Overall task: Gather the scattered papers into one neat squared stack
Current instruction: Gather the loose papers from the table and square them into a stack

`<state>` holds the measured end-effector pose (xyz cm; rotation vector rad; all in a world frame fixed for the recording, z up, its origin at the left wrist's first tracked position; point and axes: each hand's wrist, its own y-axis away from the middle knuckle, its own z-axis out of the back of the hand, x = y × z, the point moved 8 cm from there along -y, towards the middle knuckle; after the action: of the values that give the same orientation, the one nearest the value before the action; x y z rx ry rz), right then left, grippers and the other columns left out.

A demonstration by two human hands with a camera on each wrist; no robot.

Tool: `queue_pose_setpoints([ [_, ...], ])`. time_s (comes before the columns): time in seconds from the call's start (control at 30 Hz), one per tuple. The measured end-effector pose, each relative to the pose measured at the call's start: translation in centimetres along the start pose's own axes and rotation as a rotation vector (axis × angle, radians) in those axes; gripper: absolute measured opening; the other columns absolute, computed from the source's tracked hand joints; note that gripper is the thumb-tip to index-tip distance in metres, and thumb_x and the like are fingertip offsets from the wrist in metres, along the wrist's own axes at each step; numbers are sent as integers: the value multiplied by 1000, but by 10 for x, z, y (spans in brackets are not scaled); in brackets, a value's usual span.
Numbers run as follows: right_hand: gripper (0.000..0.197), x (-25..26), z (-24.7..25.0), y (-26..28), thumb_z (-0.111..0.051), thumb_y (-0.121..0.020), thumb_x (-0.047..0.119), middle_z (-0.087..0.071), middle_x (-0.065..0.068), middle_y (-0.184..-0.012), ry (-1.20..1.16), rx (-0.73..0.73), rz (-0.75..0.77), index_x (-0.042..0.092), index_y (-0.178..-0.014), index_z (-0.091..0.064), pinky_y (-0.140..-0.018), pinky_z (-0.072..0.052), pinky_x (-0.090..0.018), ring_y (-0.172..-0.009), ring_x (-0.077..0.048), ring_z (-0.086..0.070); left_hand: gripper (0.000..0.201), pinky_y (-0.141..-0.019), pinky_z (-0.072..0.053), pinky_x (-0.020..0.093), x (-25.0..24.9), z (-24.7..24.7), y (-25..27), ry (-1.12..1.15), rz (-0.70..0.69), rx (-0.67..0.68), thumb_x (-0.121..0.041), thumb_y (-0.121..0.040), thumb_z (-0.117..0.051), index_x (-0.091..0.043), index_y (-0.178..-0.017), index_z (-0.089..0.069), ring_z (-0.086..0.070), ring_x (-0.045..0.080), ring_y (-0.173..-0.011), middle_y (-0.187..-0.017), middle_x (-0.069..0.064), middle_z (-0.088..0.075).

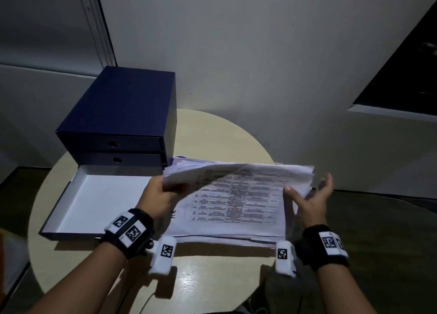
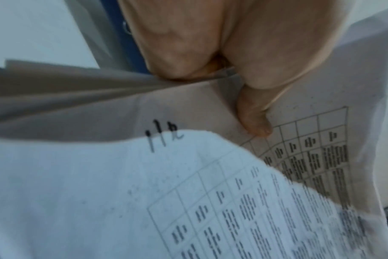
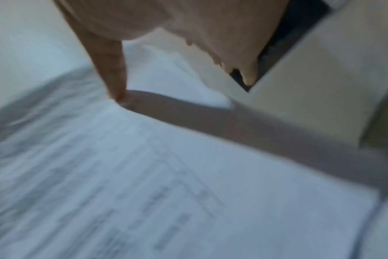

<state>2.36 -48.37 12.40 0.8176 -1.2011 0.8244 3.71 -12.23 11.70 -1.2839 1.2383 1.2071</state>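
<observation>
Papers (image 1: 236, 207) lie on tabletop (image 1: 212, 278), long axis left-right between both hands. Left hand (image 1: 158, 195) pinches the lifted upper bundle's left edge; right hand (image 1: 309, 200), fingers straight, touches the right edge, holding nothing.

On the round table (image 1: 212, 278) in front of you, the drawer box (image 1: 123, 115) stands at the far left, its bottom drawer (image 1: 99, 202) pulled out toward you. Just right of the drawer lies the paper stack (image 1: 236, 216), between your left hand (image 1: 158, 195) and right hand (image 1: 312, 200).
</observation>
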Motion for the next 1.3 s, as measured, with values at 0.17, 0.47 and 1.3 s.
queue_pose_setpoints([
  [0.17,34,-28,-28,10,-61,-85,-8,-72,-19,-105,-435,275,-202,5,-117,-60,-69,-60,-41,-100,-40,-70,31,-69,-55,16,22,12,-6,-50,47,-61,8,-83,-68,-17,-101,-68,-68,8,-83,-83,-11,-77],
  [0.47,43,-82,-37,19,-65,-84,-13,-67,0,-102,19,216,-55,13,-117,-57,-83,-54,-31,-91,-8,-65,44,-88,-52,34,72,1,12,-223,83,-58,4,-82,-70,-31,-106,-57,-63,4,-99,-108,-6,-66],
  [1.3,32,-42,-17,21,-68,-86,46,-66,-3,-88,-10,-128,30,15,-84,-62,-72,-44,-33,-83,-19,-58,16,-79,-48,36,52,20,1,-71,25,-263,-34,-88,-62,-19,-89,-67,-61,22,-90,-99,6,-70],
])
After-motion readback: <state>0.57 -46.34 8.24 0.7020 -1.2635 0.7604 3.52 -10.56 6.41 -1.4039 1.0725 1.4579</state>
